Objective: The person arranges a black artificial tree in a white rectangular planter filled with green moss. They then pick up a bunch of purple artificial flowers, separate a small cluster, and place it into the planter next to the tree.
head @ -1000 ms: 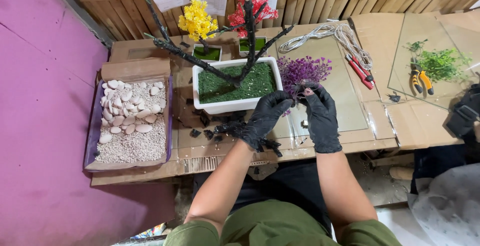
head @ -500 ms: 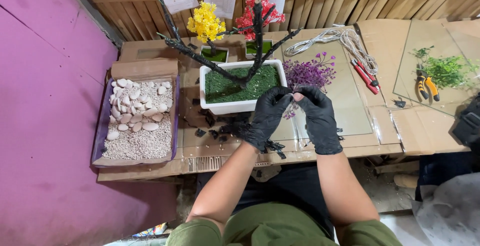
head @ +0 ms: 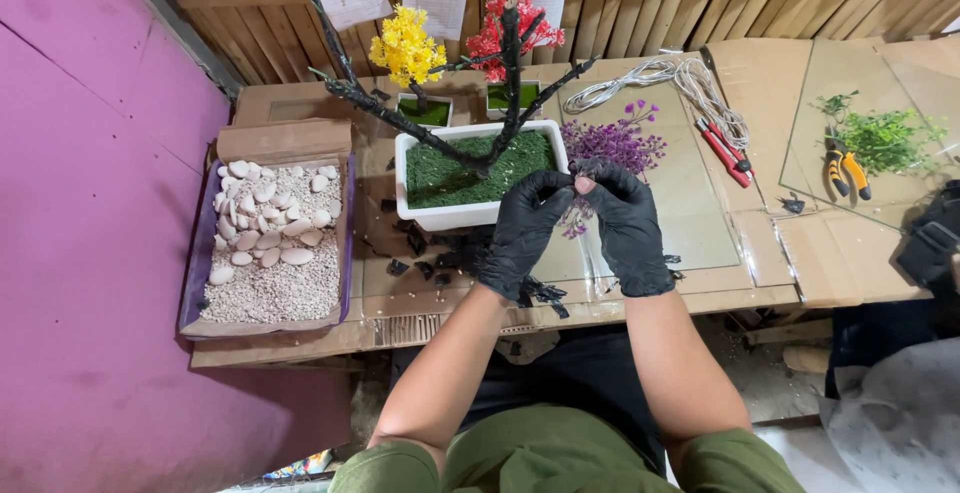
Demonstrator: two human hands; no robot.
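While pinched between both gloved hands, purple sprig held just in front of the white planter

Left hand (head: 522, 235) and right hand (head: 628, 225), both in black gloves, fingertips pressed together on a small purple flower sprig (head: 577, 215) above the cardboard-covered surface (head: 770, 253); white rectangular planter (head: 478, 175) with green moss and a bare black branch (head: 505, 83) just behind the hands; loose bunch of purple flowers (head: 615, 143) beside the planter on a glass sheet; box of white pebbles and gravel (head: 270, 243) well off to the left; yellow flower tree (head: 405, 48) and red flower tree (head: 520, 21) against the wooden wall; red cutters (head: 728, 151) and yellow pliers (head: 848, 168) to the right
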